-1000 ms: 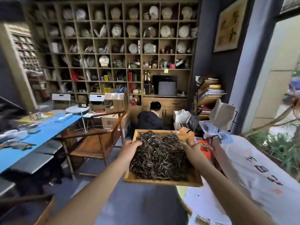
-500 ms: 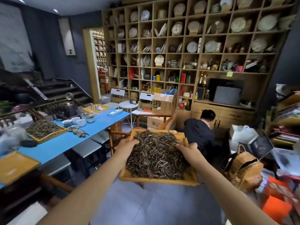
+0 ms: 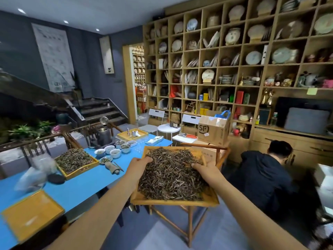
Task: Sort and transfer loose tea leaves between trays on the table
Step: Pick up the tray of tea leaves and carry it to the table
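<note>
Wooden and heaped, the carried tray sits in the air between both hands, off the table's right edge; the left hand clamps its left rim, the right hand its right rim, fingers curled into dark tea leaves; left of that grip, on the blue table, a yellow tray holds greener leaves; nearer, an empty yellow tray; small white bowls cluster beyond.

View swung left: blue table now fills the left side, showing a second tray of tea and an empty yellow tray. Carried tray now beside the table's edge. Seated person shifted to right.
</note>
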`<state>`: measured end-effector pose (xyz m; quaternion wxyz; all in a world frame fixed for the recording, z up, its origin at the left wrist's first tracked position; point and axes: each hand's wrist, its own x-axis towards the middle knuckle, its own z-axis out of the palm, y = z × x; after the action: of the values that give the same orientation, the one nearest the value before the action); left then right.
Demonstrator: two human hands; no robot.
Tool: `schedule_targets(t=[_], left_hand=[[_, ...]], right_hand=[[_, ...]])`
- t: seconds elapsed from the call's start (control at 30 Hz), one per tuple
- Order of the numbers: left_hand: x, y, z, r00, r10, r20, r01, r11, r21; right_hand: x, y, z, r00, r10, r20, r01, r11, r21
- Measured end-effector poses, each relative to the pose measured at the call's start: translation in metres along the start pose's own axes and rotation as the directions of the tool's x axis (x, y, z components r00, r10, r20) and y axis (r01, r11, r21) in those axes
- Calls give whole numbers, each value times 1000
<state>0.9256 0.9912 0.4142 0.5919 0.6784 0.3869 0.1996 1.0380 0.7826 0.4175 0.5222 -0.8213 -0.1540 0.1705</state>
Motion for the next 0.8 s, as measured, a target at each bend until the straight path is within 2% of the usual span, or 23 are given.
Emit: schedule_targets(t=[0.3,0.47,0.63,0.8], left_hand=[[124,-6,-30,985,-97,-140,90,994,-55],[200,-2,-46,968,-96,-232,73,992,-105],[263,3,-71,924,-112,-364,46,981,-187],[301,-8,-115,857,-179,-484,56,965,-257]], right_hand=[[141,-38,79,995,-26,100,35,995,-89],[231,-67,129,978,-74,194,101,986,-135],[310,-103,188,955,-128,269,175,971,-160],[359,-133,263,898,-150,412,226,964,-141]])
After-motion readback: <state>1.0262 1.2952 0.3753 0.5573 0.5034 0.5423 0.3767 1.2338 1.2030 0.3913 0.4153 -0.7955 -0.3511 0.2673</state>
